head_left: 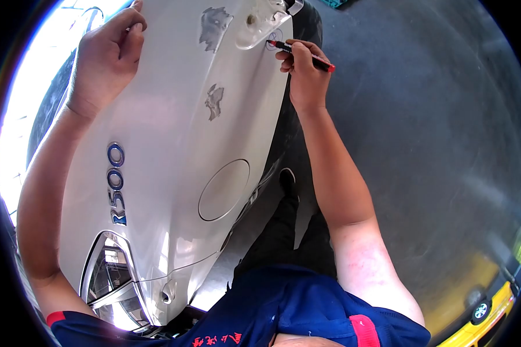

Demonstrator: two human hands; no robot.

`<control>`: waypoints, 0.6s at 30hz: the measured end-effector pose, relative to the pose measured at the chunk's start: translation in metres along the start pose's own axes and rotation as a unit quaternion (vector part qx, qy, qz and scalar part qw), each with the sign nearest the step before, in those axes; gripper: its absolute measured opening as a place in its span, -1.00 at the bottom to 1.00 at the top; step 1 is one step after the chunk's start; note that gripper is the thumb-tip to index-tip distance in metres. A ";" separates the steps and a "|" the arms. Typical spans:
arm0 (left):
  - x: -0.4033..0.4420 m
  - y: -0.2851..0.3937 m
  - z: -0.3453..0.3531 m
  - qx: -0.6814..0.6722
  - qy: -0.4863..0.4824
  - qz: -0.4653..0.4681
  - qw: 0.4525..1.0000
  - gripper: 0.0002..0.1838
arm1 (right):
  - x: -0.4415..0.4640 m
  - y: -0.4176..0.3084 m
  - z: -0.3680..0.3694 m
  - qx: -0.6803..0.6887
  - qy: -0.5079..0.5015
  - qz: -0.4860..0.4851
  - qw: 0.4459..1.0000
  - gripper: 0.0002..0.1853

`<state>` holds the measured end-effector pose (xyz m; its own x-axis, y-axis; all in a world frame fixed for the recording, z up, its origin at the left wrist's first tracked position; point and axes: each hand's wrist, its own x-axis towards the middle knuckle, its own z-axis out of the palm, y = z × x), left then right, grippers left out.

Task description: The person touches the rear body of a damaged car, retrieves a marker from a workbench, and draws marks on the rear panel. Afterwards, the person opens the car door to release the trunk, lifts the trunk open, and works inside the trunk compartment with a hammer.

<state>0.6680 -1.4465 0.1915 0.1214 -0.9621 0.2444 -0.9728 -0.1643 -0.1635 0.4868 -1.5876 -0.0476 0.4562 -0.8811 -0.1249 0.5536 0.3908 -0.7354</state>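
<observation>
A silver car body panel (162, 115) fills the left half of the view. Between the fingers and thumb of my right hand (307, 66) is a black and red marker (312, 59), its tip at a small drawn circle (274, 39) on the panel beside the light recess (255, 34). My left hand (111, 55) is at the upper left over the car, fingers curled; whether it holds something I cannot make out. Two grey rough patches lie on the panel, a larger one (214, 28) near the top and a smaller one (214, 102) below it.
The round fuel flap (224, 189) and the raised R500 lettering (116, 182) are lower on the car, above a side window (110, 269). Grey floor (417, 127) stretches to the right. A yellow vehicle (492, 312) stands at the lower right, a green object (334, 2) at the top.
</observation>
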 end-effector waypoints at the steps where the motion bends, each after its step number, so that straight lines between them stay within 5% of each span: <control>1: 0.001 0.000 0.000 -0.004 -0.004 0.005 1.000 -0.87 | 0.003 0.001 0.001 -0.006 0.006 -0.012 1.000 -0.80; 18: 0.002 0.005 0.001 -0.020 0.022 0.007 1.000 -0.88 | 0.039 0.011 -0.022 -0.051 0.032 -0.031 0.998 -0.82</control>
<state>0.6632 -1.4493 0.1904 0.1002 -0.9537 0.2837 -0.9816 -0.1413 -0.1284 0.4955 -1.6233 -0.0751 0.3761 -0.9193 -0.1159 0.5039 0.3079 -0.8070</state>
